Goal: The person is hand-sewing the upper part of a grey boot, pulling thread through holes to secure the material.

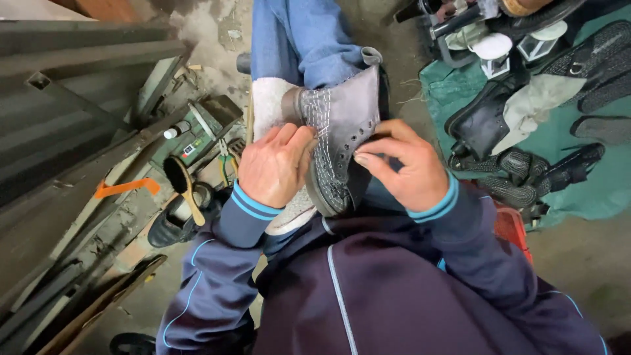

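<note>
A grey leather boot [345, 121] with white stitching and lace eyelets lies across my lap, sole toward my left hand. My left hand [273, 164] is closed around the boot's sole edge and side, fingers curled over the stitched seam. On the other side, my right hand [401, 164] pinches the eyelet flap between thumb and fingers. Under the boot lies a pale fleecy pad [269, 105] on my blue-jeaned leg [302, 39]. Both wrists wear dark sleeves with light blue cuffs.
A wooden-handled shoe brush [184, 184] rests on a dark shoe [167, 223] at the left, beside tools and a green box [197, 131]. Several black shoes [486, 121] and soles lie on a green sheet [591, 190] at the right. Metal beams [66, 79] fill the left side.
</note>
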